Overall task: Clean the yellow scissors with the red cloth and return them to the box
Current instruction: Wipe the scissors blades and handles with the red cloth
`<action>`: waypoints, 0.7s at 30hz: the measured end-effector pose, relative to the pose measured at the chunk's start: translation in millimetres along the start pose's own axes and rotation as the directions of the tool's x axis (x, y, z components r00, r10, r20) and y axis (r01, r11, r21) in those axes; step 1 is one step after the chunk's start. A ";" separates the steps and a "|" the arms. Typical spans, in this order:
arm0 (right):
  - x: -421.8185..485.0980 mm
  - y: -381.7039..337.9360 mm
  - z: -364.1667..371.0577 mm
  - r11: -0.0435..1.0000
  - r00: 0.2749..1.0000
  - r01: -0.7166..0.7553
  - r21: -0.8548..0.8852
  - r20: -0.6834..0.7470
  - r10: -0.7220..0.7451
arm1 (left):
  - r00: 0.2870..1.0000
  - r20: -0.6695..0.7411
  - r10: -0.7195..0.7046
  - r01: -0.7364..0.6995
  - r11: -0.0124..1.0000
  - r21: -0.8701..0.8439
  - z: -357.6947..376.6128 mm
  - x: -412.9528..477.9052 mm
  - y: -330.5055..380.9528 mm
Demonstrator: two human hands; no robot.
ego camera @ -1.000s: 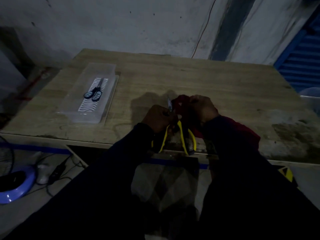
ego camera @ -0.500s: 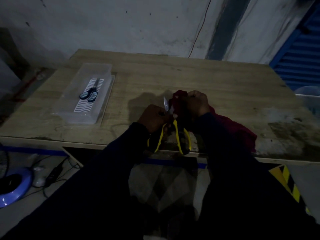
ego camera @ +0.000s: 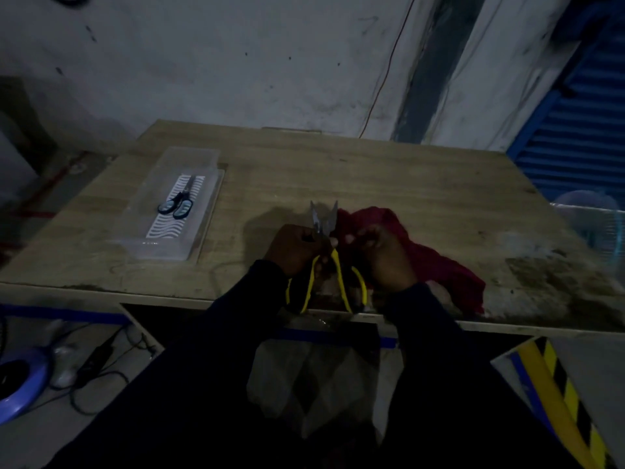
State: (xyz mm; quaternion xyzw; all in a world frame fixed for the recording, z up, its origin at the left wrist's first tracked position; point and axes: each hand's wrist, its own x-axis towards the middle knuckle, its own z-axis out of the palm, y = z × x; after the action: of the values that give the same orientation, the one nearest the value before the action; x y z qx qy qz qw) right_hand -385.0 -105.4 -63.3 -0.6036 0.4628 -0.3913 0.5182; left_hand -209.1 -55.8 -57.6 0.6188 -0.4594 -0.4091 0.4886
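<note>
- Two bare hands work close together at the near edge of the wooden counter (ego camera: 372, 177), both in dark sleeves.
- Left hand (ego camera: 294, 248) has its grip closed around the yellow scissors (ego camera: 324, 258) just below the pivot, with the yellow handle loops hanging down toward 6 o'clock over the counter's near edge.
- Both scissor blades point up toward 12 o'clock and stand spread apart in a narrow V, bare metal showing above the fingers.
- Right hand (ego camera: 385, 258) sits just beside the scissors at 3 o'clock of them, its grip curled shut on a bunch of the red cloth (ego camera: 439, 265); whether the cloth touches the right blade cannot be told in the dim light.
- Much of the red cloth trails away from that hand toward 4 o'clock and lies crumpled on the counter.
- Well apart from the hands, toward 10 o'clock, a clear plastic box (ego camera: 148, 231) rests on the counter with its long side running away from the viewer.
- Inside the box lies a pair of dark-handled scissors (ego camera: 177, 204) on a white wavy-patterned liner, blades closed and pointing toward 1 o'clock.
- Below the counter at 7 o'clock, a blue ring-shaped object (ego camera: 23, 387) and tangled cables (ego camera: 98, 360) lie on the floor.
</note>
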 end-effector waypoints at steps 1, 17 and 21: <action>-3.2 1.6 0.9 0.999 0.994 0.014 -0.037 0.105 -0.010 | 1.000 -0.014 -0.003 0.003 1.000 0.003 -0.4 -0.3 0.4; 4.6 -80.8 -37.1 0.981 0.933 0.185 0.050 0.305 -0.192 | 0.907 0.393 -0.152 0.390 0.655 -0.647 -32.4 -24.7 31.4; 7.4 -101.3 -25.3 0.951 0.907 0.309 -0.006 0.303 -0.293 | 0.875 0.398 -0.276 0.464 0.715 -0.523 -33.3 -23.3 42.0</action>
State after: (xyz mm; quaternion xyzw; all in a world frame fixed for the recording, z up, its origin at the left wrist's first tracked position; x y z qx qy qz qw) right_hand -391.6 -115.7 40.7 -0.7335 0.2909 -0.3581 0.4991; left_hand -190.0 -29.8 -8.8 0.4428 -0.2364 -0.7104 0.4934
